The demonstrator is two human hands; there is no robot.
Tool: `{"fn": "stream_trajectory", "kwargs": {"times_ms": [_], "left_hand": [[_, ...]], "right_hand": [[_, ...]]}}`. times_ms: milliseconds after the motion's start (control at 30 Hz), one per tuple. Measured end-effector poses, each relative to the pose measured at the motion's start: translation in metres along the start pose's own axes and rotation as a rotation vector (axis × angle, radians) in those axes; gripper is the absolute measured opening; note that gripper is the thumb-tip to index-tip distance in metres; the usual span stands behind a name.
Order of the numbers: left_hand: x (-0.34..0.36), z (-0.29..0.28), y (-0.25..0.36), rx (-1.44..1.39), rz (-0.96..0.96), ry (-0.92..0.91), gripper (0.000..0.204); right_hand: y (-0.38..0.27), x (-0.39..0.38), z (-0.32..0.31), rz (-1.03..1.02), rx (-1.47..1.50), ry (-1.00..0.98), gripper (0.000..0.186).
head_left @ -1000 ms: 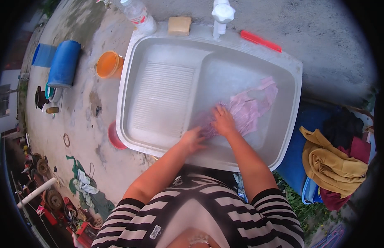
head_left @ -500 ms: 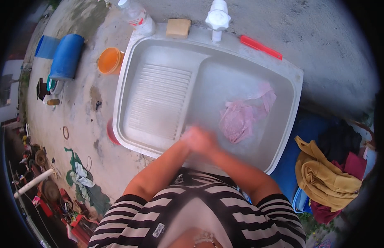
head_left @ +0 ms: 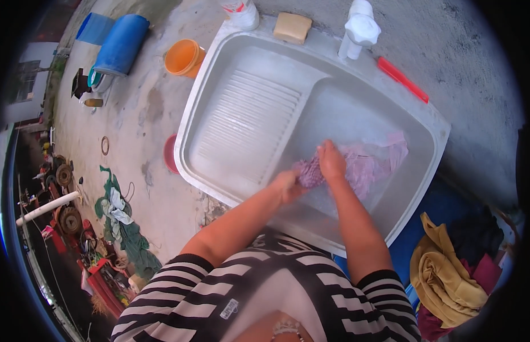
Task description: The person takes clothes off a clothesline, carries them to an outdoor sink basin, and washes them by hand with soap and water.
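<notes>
A pale basin (head_left: 436,176) has a ribbed washboard on the left and a water-filled compartment on the right. A pink cloth (head_left: 384,157) lies in the water, with a bunched, textured mauve part (head_left: 309,171) toward the divider. My left hand (head_left: 286,185) is closed on the bunched part's near end. My right hand (head_left: 332,159) is closed on it higher up and to the right. A tan soap bar (head_left: 292,27), white tap (head_left: 361,28), red brush-like object (head_left: 403,80) and plastic bottle (head_left: 242,12) are along the back edge.
An orange bucket (head_left: 182,56), red bowl (head_left: 170,154), blue barrels (head_left: 119,45) and green cloth heap (head_left: 128,233) are on the concrete at left. Machinery (head_left: 71,216) lies lower left. Piled clothes (head_left: 447,268) sit right of the basin; a concrete wall (head_left: 470,68) stands behind.
Half a second ago my hands were together low by the divider; now they are apart on the bunched cloth, the right one higher. The whole view has shifted and tilted.
</notes>
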State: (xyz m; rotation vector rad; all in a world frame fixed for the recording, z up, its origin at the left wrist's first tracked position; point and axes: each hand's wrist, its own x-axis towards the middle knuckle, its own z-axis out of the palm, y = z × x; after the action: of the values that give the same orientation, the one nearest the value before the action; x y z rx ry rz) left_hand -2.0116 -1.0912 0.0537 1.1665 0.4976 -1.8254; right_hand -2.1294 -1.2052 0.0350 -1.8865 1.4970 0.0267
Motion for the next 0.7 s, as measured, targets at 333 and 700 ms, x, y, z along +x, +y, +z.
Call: {"fn": "stream_trajectory", "kwargs": {"times_ms": [333, 700], "left_hand": [[-0.006, -0.012, 0.008, 0.166, -0.141, 0.214, 0.064], [-0.094, 0.012, 0.077, 0.443, 0.466, 0.138, 0.037]], "right_hand": [[0.014, -0.034, 0.028, -0.095, 0.367, -0.452, 0.038], [-0.083, -0.020, -0.048, -0.364, 0.531, -0.218, 0.038]]}}
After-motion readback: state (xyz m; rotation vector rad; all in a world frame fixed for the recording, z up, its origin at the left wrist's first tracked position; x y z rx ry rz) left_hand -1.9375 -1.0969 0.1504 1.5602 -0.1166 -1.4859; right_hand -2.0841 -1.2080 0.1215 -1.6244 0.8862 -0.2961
